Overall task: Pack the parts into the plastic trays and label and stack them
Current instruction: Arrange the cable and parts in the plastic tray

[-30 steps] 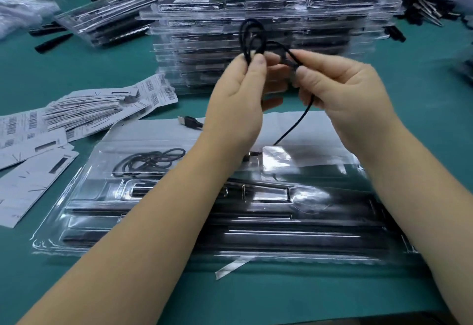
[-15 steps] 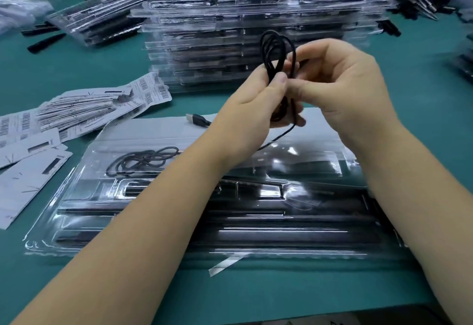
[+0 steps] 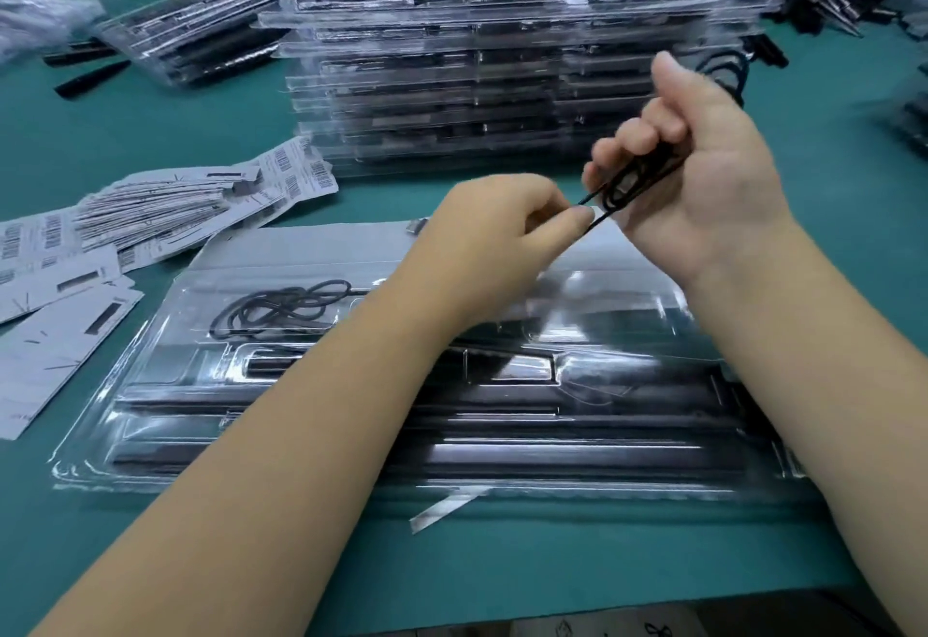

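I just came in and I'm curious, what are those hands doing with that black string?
A person is coiling a thin black cable. The right hand grips the loops while the left hand pinches the loose end. Below lies an open plastic tray with another coiled cable already inside. Finished trays are stacked behind, labels beside them.

A work table covered in teal-green matting point(image 3: 502, 581) fills nearly the whole view (no walls, windows or floor can be seen). Even overhead light leaves pale glare on shiny surfaces and casts only soft shadows. A dark strip at the table's near edge point(image 3: 753, 616) runs along the bottom right.
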The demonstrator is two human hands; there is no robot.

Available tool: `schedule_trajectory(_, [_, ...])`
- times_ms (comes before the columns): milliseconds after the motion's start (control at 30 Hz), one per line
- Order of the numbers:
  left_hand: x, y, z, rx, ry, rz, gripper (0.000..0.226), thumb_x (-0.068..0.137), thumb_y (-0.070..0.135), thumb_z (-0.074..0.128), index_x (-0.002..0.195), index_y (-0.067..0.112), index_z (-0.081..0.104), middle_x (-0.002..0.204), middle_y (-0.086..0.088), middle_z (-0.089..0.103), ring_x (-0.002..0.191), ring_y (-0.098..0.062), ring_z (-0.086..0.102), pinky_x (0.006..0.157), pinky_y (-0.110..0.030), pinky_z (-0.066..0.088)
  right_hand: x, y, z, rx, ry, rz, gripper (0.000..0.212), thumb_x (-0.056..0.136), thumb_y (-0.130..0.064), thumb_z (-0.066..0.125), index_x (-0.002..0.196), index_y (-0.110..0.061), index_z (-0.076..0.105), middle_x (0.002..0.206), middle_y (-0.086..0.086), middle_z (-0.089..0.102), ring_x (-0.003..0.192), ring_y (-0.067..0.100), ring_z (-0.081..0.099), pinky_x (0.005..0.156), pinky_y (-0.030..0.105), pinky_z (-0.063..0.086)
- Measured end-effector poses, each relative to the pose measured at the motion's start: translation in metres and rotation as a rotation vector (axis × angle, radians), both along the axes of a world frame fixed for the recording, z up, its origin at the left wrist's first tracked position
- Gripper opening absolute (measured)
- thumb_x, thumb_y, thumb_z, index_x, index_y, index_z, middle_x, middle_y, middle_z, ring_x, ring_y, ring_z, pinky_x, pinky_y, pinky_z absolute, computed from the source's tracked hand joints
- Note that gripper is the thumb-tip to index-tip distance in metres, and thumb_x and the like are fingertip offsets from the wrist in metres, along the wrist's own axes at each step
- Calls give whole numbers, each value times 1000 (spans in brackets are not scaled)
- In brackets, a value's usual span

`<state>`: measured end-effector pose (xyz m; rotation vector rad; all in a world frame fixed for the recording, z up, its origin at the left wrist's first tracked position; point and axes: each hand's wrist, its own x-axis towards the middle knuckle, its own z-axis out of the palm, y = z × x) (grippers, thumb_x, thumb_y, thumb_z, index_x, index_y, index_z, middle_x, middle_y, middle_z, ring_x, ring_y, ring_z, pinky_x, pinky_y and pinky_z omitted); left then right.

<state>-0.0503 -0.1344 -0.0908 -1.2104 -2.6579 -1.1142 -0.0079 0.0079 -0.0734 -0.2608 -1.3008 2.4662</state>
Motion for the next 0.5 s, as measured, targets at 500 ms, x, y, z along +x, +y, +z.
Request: schedule_trajectory(500, [-13, -24, 17, 429, -551, -22, 25, 80, 41, 61, 67, 21, 68, 65, 4, 61, 74, -15, 61, 59, -20, 46, 5, -15, 2, 962, -167, 23, 31, 91, -35, 59, 74, -9, 59, 45, -13, 37, 43, 3, 37, 45, 15, 36])
